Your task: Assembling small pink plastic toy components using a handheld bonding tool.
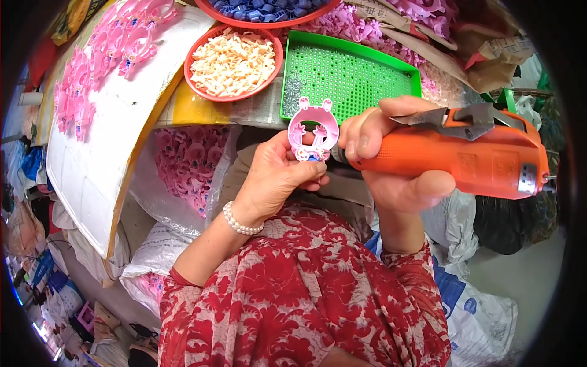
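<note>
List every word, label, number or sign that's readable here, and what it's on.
I won't copy wording; print stands on:
Brown paper sack, top: dark characters, not copied.
Orange power tool: end label, too small to read.
White sack, lower left: small print, too blurred.
Blue-and-white sack, lower right: print too small.

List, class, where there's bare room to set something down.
Bare: the white board, between its pink pieces and yellow right edge; the green tray looks mostly free right of its metal parts. Crowded: the bowl of cream pieces, the bowl of blue pieces, the pink heap behind the tray.
</note>
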`<action>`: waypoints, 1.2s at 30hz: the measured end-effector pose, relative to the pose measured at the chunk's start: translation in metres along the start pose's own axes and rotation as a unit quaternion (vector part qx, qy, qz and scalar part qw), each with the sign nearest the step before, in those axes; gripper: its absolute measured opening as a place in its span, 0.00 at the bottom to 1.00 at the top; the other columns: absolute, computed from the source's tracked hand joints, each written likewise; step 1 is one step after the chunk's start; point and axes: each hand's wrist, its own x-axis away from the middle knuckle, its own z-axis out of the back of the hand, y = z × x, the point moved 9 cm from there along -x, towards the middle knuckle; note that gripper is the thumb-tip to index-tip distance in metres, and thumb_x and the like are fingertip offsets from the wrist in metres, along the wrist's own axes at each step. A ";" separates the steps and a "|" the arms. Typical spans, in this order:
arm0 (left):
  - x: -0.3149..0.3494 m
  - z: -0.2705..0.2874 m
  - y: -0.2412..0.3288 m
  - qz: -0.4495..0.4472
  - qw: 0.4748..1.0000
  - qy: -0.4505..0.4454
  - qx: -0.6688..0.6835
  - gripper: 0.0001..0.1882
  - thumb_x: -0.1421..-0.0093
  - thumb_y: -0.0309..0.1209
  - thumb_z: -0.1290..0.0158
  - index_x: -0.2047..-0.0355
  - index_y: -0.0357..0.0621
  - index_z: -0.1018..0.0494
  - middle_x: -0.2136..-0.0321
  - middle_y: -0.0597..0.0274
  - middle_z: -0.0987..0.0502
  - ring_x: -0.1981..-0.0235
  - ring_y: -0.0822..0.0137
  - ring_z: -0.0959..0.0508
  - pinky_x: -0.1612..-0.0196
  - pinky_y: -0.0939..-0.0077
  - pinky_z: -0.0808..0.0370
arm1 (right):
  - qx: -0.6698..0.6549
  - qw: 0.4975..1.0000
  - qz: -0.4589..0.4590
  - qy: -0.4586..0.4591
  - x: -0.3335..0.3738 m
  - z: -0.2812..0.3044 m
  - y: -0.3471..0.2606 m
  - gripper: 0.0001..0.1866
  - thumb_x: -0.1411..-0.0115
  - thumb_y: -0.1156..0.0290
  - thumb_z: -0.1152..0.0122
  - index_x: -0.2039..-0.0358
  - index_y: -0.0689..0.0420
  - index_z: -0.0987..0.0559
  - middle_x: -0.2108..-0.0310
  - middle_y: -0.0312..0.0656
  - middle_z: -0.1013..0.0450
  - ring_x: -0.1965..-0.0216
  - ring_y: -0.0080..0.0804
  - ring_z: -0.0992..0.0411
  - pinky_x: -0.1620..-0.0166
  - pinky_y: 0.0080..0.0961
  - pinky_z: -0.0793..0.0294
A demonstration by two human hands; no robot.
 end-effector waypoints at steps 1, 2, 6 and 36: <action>-0.001 0.000 0.000 -0.002 1.000 0.001 0.002 0.17 0.49 0.20 0.45 0.59 0.39 0.33 0.70 0.63 0.25 0.76 0.72 0.23 0.74 0.84 0.25 | 0.010 1.000 -0.020 0.020 0.000 0.002 0.004 0.46 0.53 0.30 0.50 0.50 0.61 0.36 0.75 0.38 0.33 0.75 0.29 0.34 0.67 0.29 0.32; 0.000 -0.001 0.000 -0.005 1.000 0.000 0.004 0.16 0.49 0.20 0.45 0.59 0.39 0.33 0.70 0.63 0.25 0.76 0.72 0.23 0.74 0.84 0.25 | 0.022 0.998 -0.037 0.039 0.002 0.002 0.005 0.46 0.53 0.30 0.49 0.50 0.61 0.36 0.75 0.38 0.33 0.75 0.28 0.34 0.67 0.28 0.31; 0.001 -0.004 0.000 -0.011 1.000 0.003 -0.002 0.15 0.49 0.20 0.46 0.60 0.39 0.33 0.71 0.63 0.25 0.76 0.72 0.23 0.74 0.84 0.25 | 0.047 0.995 -0.064 0.067 0.006 0.001 0.008 0.46 0.55 0.30 0.48 0.50 0.60 0.35 0.76 0.38 0.33 0.76 0.28 0.34 0.69 0.28 0.31; 0.005 -0.009 -0.049 0.124 0.983 -0.127 0.047 0.22 0.48 0.18 0.46 0.52 0.38 0.37 0.68 0.59 0.26 0.72 0.70 0.22 0.70 0.81 0.24 | 0.119 0.988 0.004 0.102 -0.021 0.057 0.008 0.42 0.48 0.32 0.54 0.54 0.63 0.34 0.79 0.38 0.34 0.79 0.27 0.36 0.71 0.26 0.35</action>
